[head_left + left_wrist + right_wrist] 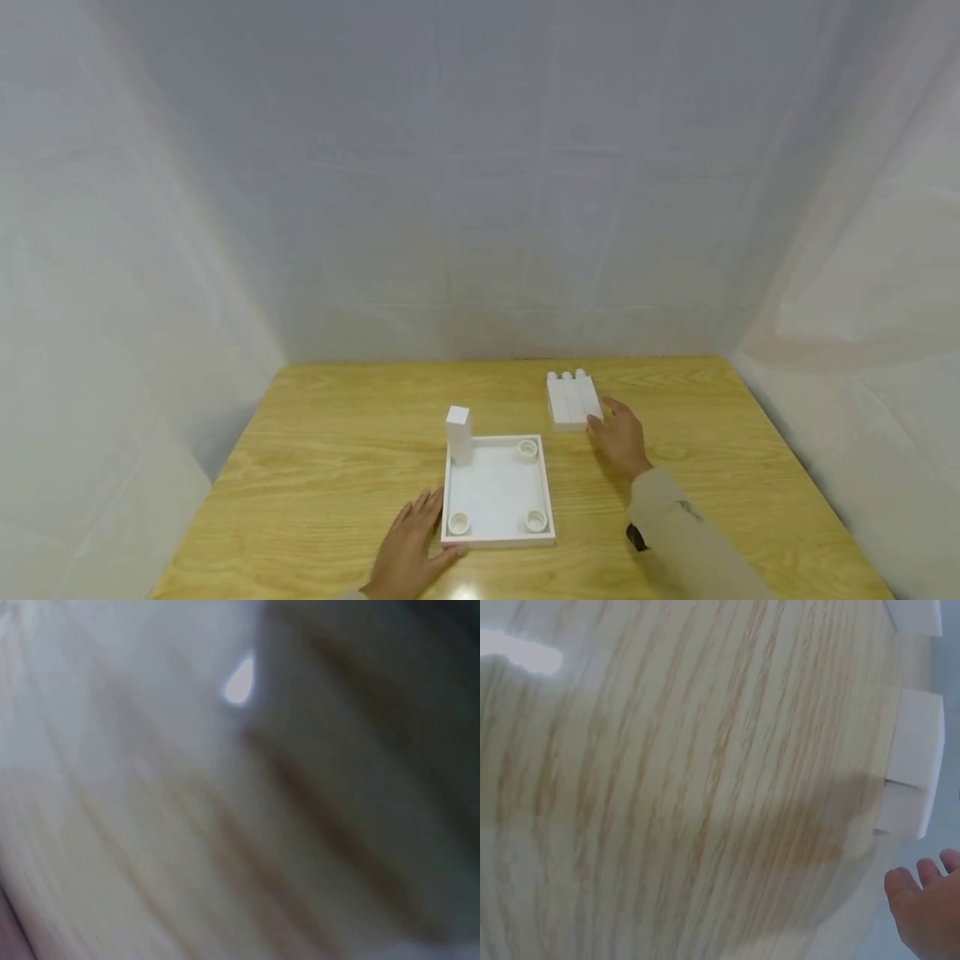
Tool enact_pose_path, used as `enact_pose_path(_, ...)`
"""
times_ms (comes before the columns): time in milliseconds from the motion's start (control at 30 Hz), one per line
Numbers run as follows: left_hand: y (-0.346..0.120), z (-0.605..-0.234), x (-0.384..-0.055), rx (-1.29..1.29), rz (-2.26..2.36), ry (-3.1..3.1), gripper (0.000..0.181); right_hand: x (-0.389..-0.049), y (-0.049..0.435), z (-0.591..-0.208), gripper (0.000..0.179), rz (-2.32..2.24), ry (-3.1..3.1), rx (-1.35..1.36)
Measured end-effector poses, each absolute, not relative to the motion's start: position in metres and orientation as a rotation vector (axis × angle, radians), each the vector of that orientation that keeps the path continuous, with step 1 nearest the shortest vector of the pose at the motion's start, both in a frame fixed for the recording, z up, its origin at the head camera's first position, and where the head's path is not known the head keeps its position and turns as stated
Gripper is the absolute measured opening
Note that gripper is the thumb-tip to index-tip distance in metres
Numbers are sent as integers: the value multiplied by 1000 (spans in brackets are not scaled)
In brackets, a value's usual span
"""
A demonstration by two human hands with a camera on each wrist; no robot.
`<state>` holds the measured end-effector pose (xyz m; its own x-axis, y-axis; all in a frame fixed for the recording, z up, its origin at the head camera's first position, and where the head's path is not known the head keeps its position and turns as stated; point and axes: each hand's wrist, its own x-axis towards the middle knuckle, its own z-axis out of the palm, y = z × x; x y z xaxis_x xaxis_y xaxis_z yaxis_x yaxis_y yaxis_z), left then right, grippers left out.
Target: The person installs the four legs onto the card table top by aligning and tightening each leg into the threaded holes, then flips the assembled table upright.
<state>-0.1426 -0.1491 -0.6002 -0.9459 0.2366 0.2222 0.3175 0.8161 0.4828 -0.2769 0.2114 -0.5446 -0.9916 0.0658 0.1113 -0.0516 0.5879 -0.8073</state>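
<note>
A white rimmed board (495, 492) lies on the table, with round sockets at three corners and a white square leg (459, 433) upright at its back left corner. My left hand (408, 542) rests at the board's front left corner, fingers extended along the left side and thumb at the front edge. Three more white legs (573, 402) lie side by side farther back, round pegs pointing away. Beside their right end is my right hand (622, 435), thumb and fingers spread about the near right corner. In the right wrist view, its fingers (928, 871) appear apart from the legs.
The wooden table (337, 433) shows glossy grain and reflected light. Pale sheeting (480, 208) hangs behind it and along both sides. A blurred stretch of tabletop (150, 825) fills most of the left wrist view.
</note>
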Motion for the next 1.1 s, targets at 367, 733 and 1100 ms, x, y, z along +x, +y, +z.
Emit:
enact_pose_path(367, -148, -597, -141, -443, -824, -2861, 94, -285, 218, -558, 54, 1461, -2662, -120)
enact_pose_path(733, -148, -593, -139, -442, -817, -2858, 93, -287, 209, -559, 50, 1428, -2618, -122)
enact_pose_path(1100, -148, -590, -138, -428, -778, -2875, 94, -287, 204, -559, 43, 1402, -2623, -138)
